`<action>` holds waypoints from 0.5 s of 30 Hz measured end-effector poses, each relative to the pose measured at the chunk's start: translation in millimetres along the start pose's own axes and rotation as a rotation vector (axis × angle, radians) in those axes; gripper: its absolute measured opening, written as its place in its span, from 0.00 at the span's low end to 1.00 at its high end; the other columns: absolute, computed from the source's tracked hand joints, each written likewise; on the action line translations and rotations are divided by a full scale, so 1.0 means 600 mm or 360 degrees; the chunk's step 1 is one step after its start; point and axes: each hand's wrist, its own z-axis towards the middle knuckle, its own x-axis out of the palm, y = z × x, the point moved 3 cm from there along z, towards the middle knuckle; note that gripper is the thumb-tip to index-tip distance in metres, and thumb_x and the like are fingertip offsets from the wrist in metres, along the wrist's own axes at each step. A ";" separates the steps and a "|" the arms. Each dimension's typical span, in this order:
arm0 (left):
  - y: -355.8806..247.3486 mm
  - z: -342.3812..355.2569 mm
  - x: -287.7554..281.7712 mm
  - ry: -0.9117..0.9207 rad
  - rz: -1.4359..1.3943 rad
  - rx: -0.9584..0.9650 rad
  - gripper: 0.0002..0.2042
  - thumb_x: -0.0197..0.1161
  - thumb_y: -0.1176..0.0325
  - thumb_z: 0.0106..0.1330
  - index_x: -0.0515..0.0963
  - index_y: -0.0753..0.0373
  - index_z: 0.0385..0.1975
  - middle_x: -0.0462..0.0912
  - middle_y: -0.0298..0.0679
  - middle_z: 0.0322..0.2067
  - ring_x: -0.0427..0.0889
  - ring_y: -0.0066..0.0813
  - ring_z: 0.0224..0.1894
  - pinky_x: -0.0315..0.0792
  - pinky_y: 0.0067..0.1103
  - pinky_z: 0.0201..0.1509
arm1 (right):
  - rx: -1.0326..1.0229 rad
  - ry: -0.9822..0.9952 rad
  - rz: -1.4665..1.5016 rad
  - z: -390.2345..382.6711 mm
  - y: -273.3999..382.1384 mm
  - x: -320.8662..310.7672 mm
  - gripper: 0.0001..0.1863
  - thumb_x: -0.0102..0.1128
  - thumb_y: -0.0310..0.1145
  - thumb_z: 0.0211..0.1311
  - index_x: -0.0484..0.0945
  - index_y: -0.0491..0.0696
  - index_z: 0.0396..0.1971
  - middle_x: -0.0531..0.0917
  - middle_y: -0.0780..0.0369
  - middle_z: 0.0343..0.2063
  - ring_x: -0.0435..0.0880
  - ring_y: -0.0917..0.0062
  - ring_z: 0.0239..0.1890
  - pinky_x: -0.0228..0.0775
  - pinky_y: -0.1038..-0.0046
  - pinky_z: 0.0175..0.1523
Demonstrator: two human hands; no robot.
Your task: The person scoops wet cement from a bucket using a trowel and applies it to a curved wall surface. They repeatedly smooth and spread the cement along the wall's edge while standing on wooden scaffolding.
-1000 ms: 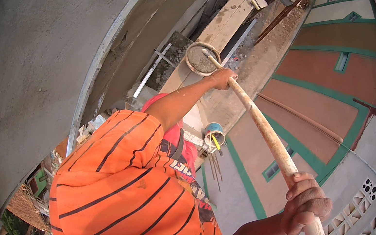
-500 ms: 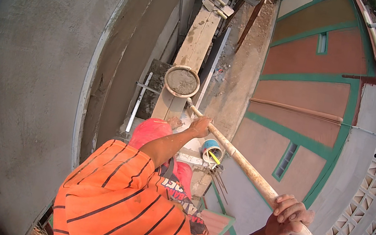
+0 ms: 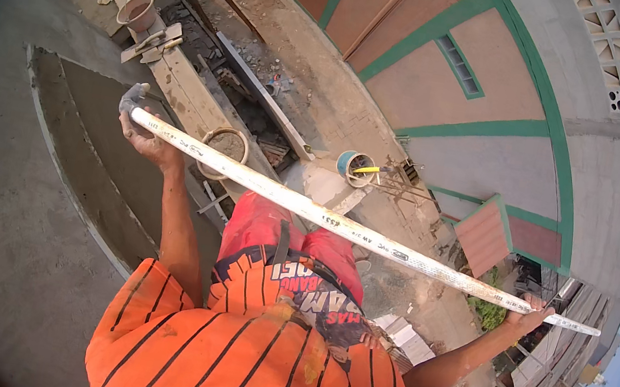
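Observation:
A long white plastic pipe (image 3: 308,208) stretches across in front of me, with brown stains along it. Around its left end, just below a grey elbow-like end piece (image 3: 132,96), my left hand (image 3: 143,140) is closed. Near the thinner-looking far right end, my right hand (image 3: 531,311) grips the pipe, with a short length sticking out past it. Beneath the pipe's left part sits a round basin of wet mortar (image 3: 228,145), its near edge partly hidden by the pipe.
The basin stands on wooden planks (image 3: 185,85), with trowels (image 3: 157,44) and a reddish bucket (image 3: 138,11) farther along. A blue-and-white bucket (image 3: 347,164) holding a yellow-handled tool stands to the right. A plastered wall (image 3: 45,176) rises at left; a green-trimmed building (image 3: 476,66) stands opposite.
The pipe has swung from slanting away on the right to lying crosswise before me. My left hand has moved left to its end, my right hand outward. The view has turned.

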 end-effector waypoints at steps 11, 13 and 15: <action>-0.337 0.271 0.106 0.1176 -0.2005 -0.1330 0.35 0.62 0.68 0.62 0.53 0.80 0.63 0.68 0.56 0.51 0.73 0.36 0.39 0.71 0.28 0.42 | 0.1215 -0.1287 0.0232 -0.365 -0.494 -0.398 0.14 0.45 0.46 0.74 0.64 0.52 0.34 0.68 0.67 0.21 0.68 0.79 0.20 0.68 0.74 0.27; -0.412 0.215 0.151 0.1545 -0.2053 -0.1548 0.33 0.63 0.69 0.61 0.56 0.78 0.62 0.70 0.50 0.46 0.71 0.31 0.35 0.69 0.26 0.40 | 0.1306 -0.1435 0.0188 -0.419 -0.553 -0.389 0.12 0.47 0.43 0.74 0.66 0.50 0.38 0.70 0.65 0.24 0.71 0.77 0.25 0.73 0.70 0.33; -0.459 0.134 0.198 0.2060 -0.1946 -0.1418 0.28 0.62 0.68 0.62 0.60 0.75 0.59 0.72 0.43 0.38 0.68 0.27 0.32 0.66 0.24 0.39 | 0.1425 -0.1339 0.0163 -0.453 -0.591 -0.354 0.11 0.49 0.41 0.73 0.67 0.49 0.42 0.72 0.63 0.28 0.73 0.74 0.29 0.75 0.65 0.39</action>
